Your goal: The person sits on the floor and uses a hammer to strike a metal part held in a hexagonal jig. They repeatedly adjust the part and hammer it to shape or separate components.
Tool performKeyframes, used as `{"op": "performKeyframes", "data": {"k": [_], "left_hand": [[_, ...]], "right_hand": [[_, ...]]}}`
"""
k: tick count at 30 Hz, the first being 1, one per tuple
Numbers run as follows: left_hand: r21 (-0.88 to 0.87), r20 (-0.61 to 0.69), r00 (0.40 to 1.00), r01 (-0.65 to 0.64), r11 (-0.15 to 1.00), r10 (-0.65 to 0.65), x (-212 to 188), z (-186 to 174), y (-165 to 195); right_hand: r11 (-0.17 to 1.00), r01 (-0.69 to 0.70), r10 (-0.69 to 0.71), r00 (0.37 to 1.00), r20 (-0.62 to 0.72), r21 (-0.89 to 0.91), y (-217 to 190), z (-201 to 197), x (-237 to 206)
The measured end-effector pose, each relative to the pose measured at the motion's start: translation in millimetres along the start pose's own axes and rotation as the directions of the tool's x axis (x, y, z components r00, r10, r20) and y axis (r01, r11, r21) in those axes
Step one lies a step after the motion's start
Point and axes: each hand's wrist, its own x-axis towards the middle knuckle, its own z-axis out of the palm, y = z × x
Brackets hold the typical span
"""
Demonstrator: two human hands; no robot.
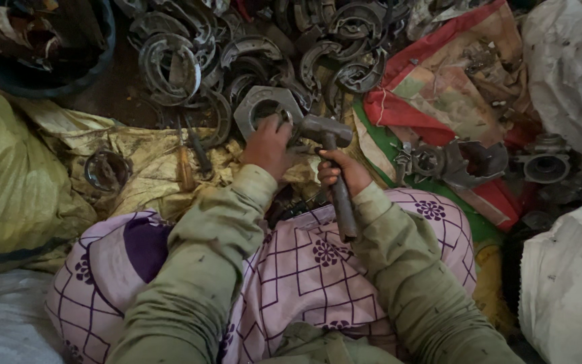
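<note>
- Right hand (342, 172) grips a hammer (331, 158) by its handle.
- Left hand (268, 145) rests on a hexagonal metal ring (264, 104).
- Curved metal shoes (250, 47) lie piled beyond.

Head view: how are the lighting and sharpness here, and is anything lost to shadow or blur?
Head view: dim, flat light, no glare; soft overall; the hammer in the right hand and the metal ring plate under the left hand read clearly; the pile of curved metal parts merges into shadow; the tub is very dark.
</note>
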Motion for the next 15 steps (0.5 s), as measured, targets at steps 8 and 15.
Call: {"op": "performKeyframes", "data": {"k": [8, 15], "left_hand": [[0.1, -0.174, 0.981, -0.066, 0.993, 0.083, -2, 35, -15], [0.179, -0.149, 0.985, -0.06, 0.982, 0.087, -4, 46, -17]], "right_hand": [[1.0, 0.019, -0.019, 1.0, 0.007, 0.011, 1, 0, -1], [0.998, 0.048, -0.048, 0.999, 0.003, 0.038, 1, 0, 1]]}}
